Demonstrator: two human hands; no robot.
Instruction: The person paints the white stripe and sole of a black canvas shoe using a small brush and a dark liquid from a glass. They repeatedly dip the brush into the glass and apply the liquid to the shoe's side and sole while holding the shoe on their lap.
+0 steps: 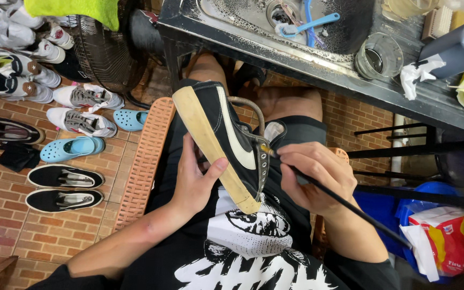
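A black sneaker (pixel 218 134) with a white side stripe and a tan rubber sole is held over the lap, sole edge turned to the left and toe pointing away towards the sink bench (pixel 318 70). The left hand (pixel 194 180) is cupped beneath and around the heel end, its thumb pressed against the tan sole edge and its fingers hidden behind the shoe. Just to the right of the shoe, the right hand (pixel 315 174) is closed in a pen-like grip on a long thin black brush handle (pixel 345 201), whose tip is laid against the eyelet row by the laces. The handle slants down and to the right past the wrist. Rows of shoes (pixel 55 107) are lined up on the brick floor at the left.
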